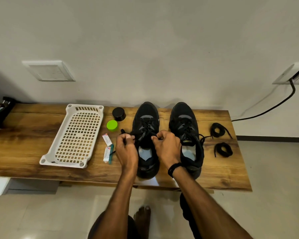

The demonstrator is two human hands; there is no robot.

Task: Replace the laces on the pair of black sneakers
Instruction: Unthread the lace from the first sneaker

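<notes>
Two black sneakers stand side by side on the wooden table [31,135], toes toward the wall. Over the left sneaker [146,118], my left hand [126,149] pinches a black lace end at the shoe's left side. My right hand [167,145] pinches the other lace end at the top eyelets. The right sneaker [184,119] stands laced, its lace ends trailing to the right. Two coiled black laces lie right of the shoes, one farther back [218,129] and one nearer [223,149].
A white perforated plastic tray [76,135] lies on the left of the table. Between it and the shoes are a black round lid [119,114], a green round lid [112,125], two small white tubes [107,139] and a teal stick. A black cable [274,106] hangs from a wall socket at right.
</notes>
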